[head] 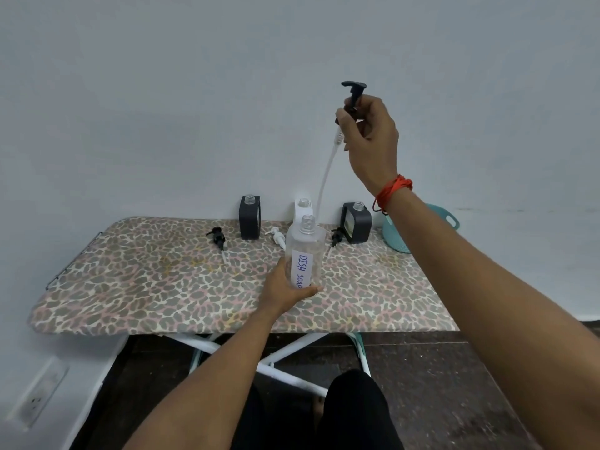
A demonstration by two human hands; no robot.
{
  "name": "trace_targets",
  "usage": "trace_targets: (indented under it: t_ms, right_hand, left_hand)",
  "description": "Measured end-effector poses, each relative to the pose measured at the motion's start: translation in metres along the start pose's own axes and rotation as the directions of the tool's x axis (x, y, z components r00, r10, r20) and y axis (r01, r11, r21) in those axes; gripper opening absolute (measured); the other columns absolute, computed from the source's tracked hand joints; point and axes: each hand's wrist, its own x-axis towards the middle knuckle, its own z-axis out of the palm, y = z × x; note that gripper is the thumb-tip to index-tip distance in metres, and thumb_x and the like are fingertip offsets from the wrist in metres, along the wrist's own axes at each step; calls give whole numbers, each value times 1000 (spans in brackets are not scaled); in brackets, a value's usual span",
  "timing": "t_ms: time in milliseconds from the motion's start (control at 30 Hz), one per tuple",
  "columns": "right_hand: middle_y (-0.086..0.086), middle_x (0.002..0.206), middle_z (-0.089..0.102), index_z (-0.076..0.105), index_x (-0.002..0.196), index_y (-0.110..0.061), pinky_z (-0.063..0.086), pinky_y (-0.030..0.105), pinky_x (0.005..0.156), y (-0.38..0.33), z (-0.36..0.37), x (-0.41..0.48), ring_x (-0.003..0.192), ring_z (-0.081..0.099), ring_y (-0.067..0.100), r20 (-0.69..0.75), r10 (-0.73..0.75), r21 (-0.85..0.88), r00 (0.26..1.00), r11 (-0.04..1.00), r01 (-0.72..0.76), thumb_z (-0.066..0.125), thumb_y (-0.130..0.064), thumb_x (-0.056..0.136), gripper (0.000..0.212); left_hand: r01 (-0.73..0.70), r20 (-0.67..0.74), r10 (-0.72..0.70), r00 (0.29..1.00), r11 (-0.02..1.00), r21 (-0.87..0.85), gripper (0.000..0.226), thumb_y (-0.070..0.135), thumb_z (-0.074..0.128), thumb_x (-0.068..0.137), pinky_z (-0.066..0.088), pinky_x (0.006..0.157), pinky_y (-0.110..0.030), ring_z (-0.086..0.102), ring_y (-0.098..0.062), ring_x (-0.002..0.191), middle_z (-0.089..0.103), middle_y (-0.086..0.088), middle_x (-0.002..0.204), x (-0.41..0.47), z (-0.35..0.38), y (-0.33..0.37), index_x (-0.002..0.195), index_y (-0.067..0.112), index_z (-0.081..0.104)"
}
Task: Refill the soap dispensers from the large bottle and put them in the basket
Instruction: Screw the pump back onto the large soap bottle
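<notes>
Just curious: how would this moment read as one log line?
left hand holds large bottle | right hand holds black pump above it | dispensers uncapped

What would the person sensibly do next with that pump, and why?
Probably lay the black pump on the table: the right hand holds it above the DISH SOAP bottle, gripped by the left hand, and three dispensers stand open.

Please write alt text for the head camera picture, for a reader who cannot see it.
A person's right hand holds a black pump with a long white tube high above a clear bottle labelled DISH SOAP, which the left hand grips on a leopard-print table. Behind stand three open dispensers, their pumps lying beside them, and a teal basket.
</notes>
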Motion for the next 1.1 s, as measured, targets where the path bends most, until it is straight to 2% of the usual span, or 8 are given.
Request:
trace_targets:
  t_ms: [233,433,567,700,867,933,1033,1100]
  right_hand:
    - [-8,92,68,62,107,-13,57,47,65,-5,2,0,73,65,11,-1,-30,3,1000,1000,30,65,-21,95,15]
    - [-10,93,68,61,108,-15,57,47,67,0,7,-7,80,68,23,24,-24,1,999,1000,24,64,-20,96,14]
    - [-7,99,67,61,110,-12,52,30,65,19,13,-25,71,59,7,93,-3,-50,996,999,7,65,-23,96,19]
    - [-11,103,69,63,109,-14,41,15,66,50,18,-56,80,59,0,228,84,-120,970,991,-57,68,-26,95,19]
    - [-9,109,72,62,111,-19,44,17,71,81,19,-92,98,65,6,276,177,-152,945,979,-138,70,-32,94,23]
    - [-8,109,72,62,110,-19,44,20,71,86,20,-98,97,66,8,279,192,-153,941,976,-154,71,-30,93,22]
    - [-11,109,70,64,114,-15,42,14,71,93,20,-107,91,62,-2,333,223,-175,916,969,-173,73,-23,92,25]
    - [-8,111,70,65,117,-14,43,12,71,99,21,-112,92,63,3,318,233,-181,919,966,-183,74,-23,91,29]
  left_hand:
    - [6,-1,-6,1000,1000,-1,92,37,97,61,49,89,-27,58,-10,109,58,12,117,0,0,0,138,20,49]
    - [2,-9,-2,1000,1000,26,91,45,98,57,55,90,-32,62,-14,110,61,11,116,2,1,-3,132,24,50]
    - [-2,-9,2,1000,999,38,92,49,97,55,58,92,-38,63,-15,111,64,8,120,4,1,-5,131,25,50]
    - [-5,-24,6,1000,999,34,92,51,97,54,58,90,-37,63,-13,109,65,9,119,5,1,-6,129,25,52]
    - [-6,-13,6,1000,1000,25,91,48,98,56,57,89,-33,63,-11,106,62,11,115,5,1,-5,130,23,51]
    - [-9,-12,9,1000,1000,23,92,49,97,56,56,89,-32,62,-11,105,61,11,115,5,1,-4,131,23,51]
    - [-11,-15,11,1000,1000,28,91,49,97,56,55,88,-30,61,-10,105,61,11,114,5,1,-4,130,22,51]
    - [-12,-16,12,1000,1000,27,90,51,97,56,57,88,-32,63,-9,105,62,12,113,5,1,-5,129,24,51]
